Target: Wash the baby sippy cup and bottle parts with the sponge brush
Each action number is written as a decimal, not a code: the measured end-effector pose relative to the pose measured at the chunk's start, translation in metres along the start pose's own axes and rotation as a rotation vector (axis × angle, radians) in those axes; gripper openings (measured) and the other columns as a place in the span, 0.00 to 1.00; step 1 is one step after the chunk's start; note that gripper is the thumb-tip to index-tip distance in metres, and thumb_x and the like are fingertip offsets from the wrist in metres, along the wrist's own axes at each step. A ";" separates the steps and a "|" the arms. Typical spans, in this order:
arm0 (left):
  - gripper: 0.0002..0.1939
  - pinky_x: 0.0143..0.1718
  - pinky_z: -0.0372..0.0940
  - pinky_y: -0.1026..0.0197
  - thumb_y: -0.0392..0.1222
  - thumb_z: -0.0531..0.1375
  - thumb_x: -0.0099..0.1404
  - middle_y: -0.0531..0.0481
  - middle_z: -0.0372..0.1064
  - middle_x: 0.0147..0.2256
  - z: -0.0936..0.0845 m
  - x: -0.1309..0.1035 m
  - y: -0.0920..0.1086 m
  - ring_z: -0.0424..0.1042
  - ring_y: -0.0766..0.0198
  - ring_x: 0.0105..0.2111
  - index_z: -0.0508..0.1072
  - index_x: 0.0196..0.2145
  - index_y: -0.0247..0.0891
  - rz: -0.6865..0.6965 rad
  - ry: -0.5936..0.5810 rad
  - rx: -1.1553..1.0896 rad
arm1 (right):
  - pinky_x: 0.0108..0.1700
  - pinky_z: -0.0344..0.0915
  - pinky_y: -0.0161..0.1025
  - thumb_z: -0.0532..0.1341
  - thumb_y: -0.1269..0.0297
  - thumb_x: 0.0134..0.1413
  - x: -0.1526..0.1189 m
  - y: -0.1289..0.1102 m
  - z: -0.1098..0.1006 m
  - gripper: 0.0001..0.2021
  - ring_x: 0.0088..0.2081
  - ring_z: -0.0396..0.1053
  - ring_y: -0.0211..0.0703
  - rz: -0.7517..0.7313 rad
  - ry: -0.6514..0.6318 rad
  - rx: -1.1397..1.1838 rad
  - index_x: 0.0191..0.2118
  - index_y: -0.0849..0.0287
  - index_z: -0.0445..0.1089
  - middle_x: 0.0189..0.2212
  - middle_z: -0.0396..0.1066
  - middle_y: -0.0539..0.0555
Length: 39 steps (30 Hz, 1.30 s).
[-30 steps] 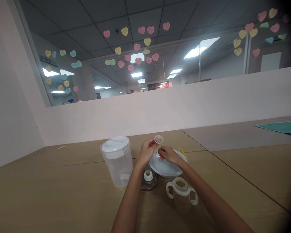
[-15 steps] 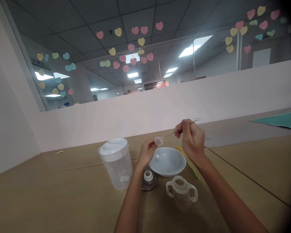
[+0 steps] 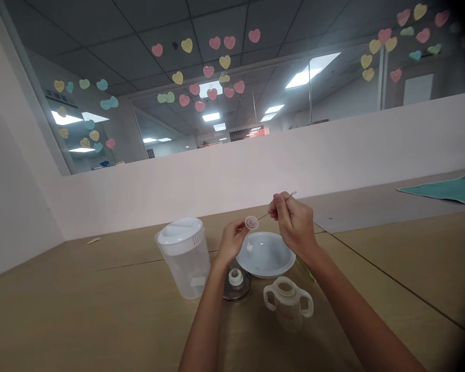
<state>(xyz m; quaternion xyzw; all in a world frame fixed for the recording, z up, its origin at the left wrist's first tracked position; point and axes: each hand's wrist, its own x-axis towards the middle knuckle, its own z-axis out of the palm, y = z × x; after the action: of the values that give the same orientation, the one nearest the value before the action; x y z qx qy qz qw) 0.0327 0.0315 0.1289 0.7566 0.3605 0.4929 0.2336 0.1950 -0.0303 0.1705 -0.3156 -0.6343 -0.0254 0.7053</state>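
Note:
Between the fingertips of my left hand (image 3: 232, 242) is a translucent round silicone bottle nipple (image 3: 251, 222), its open side facing me. My right hand (image 3: 292, 219) is closed on a thin wire straw brush (image 3: 262, 217). The brush's looped end sticks out above that fist, and its other end reaches into the nipple; no bristles show. A small white knob (image 3: 249, 247) appears below the nipple, and I cannot tell if it hangs or lies in the white bowl (image 3: 273, 268) beneath. Nearer me stands a clear two-handled baby bottle (image 3: 289, 310), its top uncovered.
A lidded clear pitcher (image 3: 188, 263) stands left of my hands. On a dark round dish (image 3: 238, 294) sits a white bottle collar (image 3: 235, 277). A green stick-like tool (image 3: 307, 270) is partly behind my right wrist. A teal cloth (image 3: 449, 190) lies far right.
My right hand has moved left and closer to the nipple, pushing the straw brush further into it. My left hand has barely shifted.

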 end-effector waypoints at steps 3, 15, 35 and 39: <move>0.14 0.38 0.63 0.63 0.46 0.56 0.61 0.48 0.75 0.36 -0.001 0.000 0.000 0.70 0.60 0.37 0.76 0.38 0.34 -0.001 -0.007 0.016 | 0.28 0.59 0.31 0.46 0.57 0.64 -0.001 -0.002 0.001 0.20 0.22 0.61 0.32 -0.017 -0.010 -0.013 0.23 0.58 0.60 0.20 0.63 0.48; 0.15 0.38 0.63 0.62 0.46 0.56 0.61 0.47 0.75 0.36 0.002 0.000 0.002 0.70 0.59 0.36 0.76 0.39 0.34 0.020 -0.024 0.006 | 0.28 0.57 0.32 0.46 0.58 0.64 -0.002 -0.005 0.002 0.19 0.22 0.60 0.32 -0.055 -0.030 -0.023 0.22 0.58 0.60 0.20 0.62 0.48; 0.15 0.40 0.63 0.60 0.45 0.56 0.61 0.46 0.74 0.38 0.001 0.000 0.000 0.70 0.59 0.37 0.76 0.40 0.35 0.002 -0.033 -0.010 | 0.28 0.55 0.32 0.46 0.59 0.64 -0.001 -0.012 0.000 0.19 0.21 0.59 0.32 -0.112 -0.058 -0.106 0.22 0.57 0.59 0.19 0.61 0.47; 0.14 0.40 0.63 0.60 0.45 0.56 0.61 0.46 0.75 0.37 0.002 0.000 0.000 0.70 0.60 0.36 0.76 0.40 0.35 -0.007 -0.036 -0.006 | 0.28 0.55 0.33 0.45 0.59 0.64 -0.001 -0.010 0.002 0.19 0.21 0.60 0.32 -0.124 -0.068 -0.126 0.22 0.57 0.59 0.19 0.61 0.47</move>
<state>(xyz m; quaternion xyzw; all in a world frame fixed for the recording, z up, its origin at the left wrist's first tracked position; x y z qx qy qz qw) 0.0341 0.0315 0.1283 0.7635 0.3575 0.4793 0.2440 0.1890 -0.0382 0.1737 -0.3201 -0.6733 -0.0981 0.6592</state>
